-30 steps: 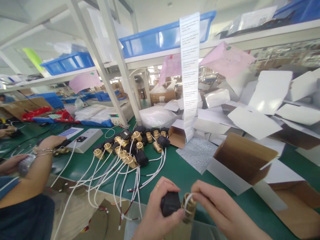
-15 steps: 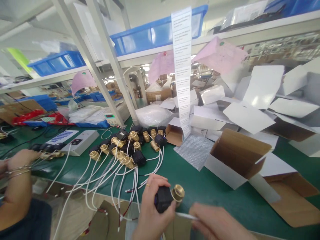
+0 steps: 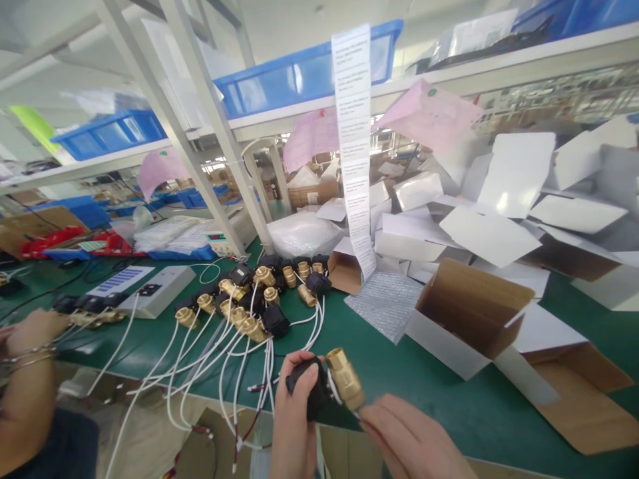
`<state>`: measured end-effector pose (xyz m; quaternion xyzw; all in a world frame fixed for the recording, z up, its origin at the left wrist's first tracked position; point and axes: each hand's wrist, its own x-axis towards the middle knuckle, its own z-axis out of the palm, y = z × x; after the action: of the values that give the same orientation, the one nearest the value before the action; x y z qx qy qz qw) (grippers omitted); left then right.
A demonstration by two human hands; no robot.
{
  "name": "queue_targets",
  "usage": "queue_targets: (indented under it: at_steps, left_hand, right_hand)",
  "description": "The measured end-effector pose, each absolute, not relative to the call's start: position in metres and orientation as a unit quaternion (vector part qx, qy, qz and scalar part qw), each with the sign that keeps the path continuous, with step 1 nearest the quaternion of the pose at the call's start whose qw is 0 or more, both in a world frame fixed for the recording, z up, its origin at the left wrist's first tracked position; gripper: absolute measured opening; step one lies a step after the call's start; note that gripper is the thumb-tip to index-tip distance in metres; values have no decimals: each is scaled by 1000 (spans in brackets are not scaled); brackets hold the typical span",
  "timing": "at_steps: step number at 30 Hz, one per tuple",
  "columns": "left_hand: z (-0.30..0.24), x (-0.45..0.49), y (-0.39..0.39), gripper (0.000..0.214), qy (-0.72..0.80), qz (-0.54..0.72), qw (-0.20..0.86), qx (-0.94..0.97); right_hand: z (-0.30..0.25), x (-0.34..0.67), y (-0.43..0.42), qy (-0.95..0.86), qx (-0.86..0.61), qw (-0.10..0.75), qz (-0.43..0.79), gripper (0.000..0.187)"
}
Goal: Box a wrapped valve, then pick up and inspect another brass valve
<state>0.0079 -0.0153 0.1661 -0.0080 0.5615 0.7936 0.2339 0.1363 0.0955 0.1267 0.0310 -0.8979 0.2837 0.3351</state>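
My left hand [image 3: 297, 406] is wrapped round the black housing of a motorized brass valve [image 3: 345, 380], held above the front edge of the bench. The valve's brass body points up and away from the housing. A white cable [image 3: 333, 387] passes round the neck between the housing and the brass. My right hand [image 3: 404, 432] is closed by the lower brass end, fingertips pinched on the cable, whose end is hidden in the fingers. Left of my hands lies a cluster of similar valves [image 3: 252, 327], their white leads [image 3: 200, 362] hanging over the bench edge.
Bubble wrap [image 3: 384, 303] and an opened white carton [image 3: 449, 346] lie to the right, with several more boxes [image 3: 516, 176] heaped behind. A label strip [image 3: 353, 153] hangs from the shelf. At far left, a co-worker's arm [image 3: 32, 372] reaches to other valves beside a grey box [image 3: 157, 293].
My left hand has turned the valve, so its brass body now lies lengthwise in view. The cable, stretched to the right before, now goes round the neck; my right hand has moved closer.
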Motion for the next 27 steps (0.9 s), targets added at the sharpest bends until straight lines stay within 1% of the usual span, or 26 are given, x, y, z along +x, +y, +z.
queue_targets:
  at_steps: [3,5,6,9,10,12,15,17,19,21,22,25,27]
  left_hand:
    - [157,12,-12,48,600,769,221,11]
    - [154,17,-10,45,618,755,219,28]
    - [153,20,-10,43,621,752,219,33]
    - [154,25,-11,41,625,749,218,33]
    - [155,25,-12,41,625,750,215,34]
    - [155,26,-14,42,621,755,208,38]
    - [155,25,-15,42,602,769,211,43]
    - [155,25,-16,40,597,771,216,51]
    - [155,26,-15,39,599,768,220,59]
    - [154,26,-14,39,610,758,223,59]
    - [153,26,-14,39,620,750,224,57]
    - [151,25,-12,39,646,729,220,55]
    - [149,25,-11,38,654,722,218,52]
  right_hand:
    - [153,132,102,-846,58,301,437,20]
    - [152,125,100,-784,5,291,549,15]
    - [146,121,97,-744,-30,290,601,18]
    - [127,113,87,-650,-99,295,693,40]
    - [124,112,85,-642,-106,297,699,45]
    - [127,112,82,-661,-114,320,669,47]
    - [143,115,82,-714,-118,356,591,35]
    - [152,117,83,-743,-114,357,554,27]
    - [154,117,84,-753,-120,345,547,25]
    - [150,114,86,-730,-148,324,583,31]
    - [148,112,87,-709,-163,299,617,36]
    - [144,104,93,-635,-188,214,718,55]
    - [146,101,97,-605,-191,184,751,66]
